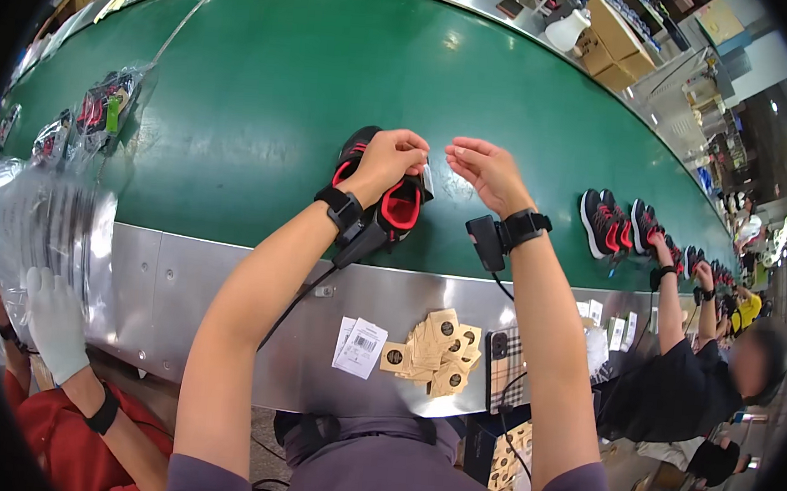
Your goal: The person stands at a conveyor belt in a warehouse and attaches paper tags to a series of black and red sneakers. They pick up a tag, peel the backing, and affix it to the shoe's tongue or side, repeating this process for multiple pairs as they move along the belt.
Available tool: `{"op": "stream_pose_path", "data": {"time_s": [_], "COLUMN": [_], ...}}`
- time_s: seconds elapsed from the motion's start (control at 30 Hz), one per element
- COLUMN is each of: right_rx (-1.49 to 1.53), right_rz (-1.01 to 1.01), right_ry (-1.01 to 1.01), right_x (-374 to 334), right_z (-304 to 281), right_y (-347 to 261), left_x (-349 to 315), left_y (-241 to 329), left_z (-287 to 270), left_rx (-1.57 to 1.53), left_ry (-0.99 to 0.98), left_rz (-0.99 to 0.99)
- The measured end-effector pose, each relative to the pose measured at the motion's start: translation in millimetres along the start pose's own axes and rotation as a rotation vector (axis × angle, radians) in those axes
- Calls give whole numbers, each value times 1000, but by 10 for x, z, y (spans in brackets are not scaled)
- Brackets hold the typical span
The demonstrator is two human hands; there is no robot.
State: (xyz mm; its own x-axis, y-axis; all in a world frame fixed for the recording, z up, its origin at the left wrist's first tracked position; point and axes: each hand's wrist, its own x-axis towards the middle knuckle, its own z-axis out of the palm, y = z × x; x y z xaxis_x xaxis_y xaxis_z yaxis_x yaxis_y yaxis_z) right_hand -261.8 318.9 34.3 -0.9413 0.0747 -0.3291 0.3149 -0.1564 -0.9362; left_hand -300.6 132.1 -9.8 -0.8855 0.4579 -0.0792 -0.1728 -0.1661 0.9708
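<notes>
A pair of black sneakers with red lining (402, 208) lies on the green conveyor belt in front of me. My left hand (392, 161) is over the pair, its fingers pinched at the top of a small dark and white hang tag (428, 182) beside the shoe opening. Part of the shoes is hidden by that hand and wrist. My right hand (490, 170) hovers just to the right, fingers stretched toward the left hand and slightly apart. I see nothing between them. Both wrists wear black straps with small devices.
On the metal ledge lie white barcode labels (359, 347), a pile of tan cards (436, 351) and a phone (501, 367). More sneakers (603, 225) stand on the right, near a co-worker in black (675, 393). Bagged shoes (106, 109) and a co-worker's white glove (55, 322) are left.
</notes>
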Motion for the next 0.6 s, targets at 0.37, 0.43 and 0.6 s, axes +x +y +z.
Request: {"op": "stream_pose_path", "data": {"time_s": [0.37, 0.43, 0.6], "right_rx": [-67, -233, -248], "right_rz": [-79, -130, -178], "right_ry": [-35, -12, -15], "right_x": [82, 66, 40], "right_z": [271, 323, 357], "right_y": [65, 75, 102], "left_x": [-37, -54, -44], "left_y": [-25, -23, 19], "left_z": [-116, -145, -232], "left_rx": [-16, -40, 21], "left_ry": [5, 2, -79], "left_rz": [56, 69, 42]}}
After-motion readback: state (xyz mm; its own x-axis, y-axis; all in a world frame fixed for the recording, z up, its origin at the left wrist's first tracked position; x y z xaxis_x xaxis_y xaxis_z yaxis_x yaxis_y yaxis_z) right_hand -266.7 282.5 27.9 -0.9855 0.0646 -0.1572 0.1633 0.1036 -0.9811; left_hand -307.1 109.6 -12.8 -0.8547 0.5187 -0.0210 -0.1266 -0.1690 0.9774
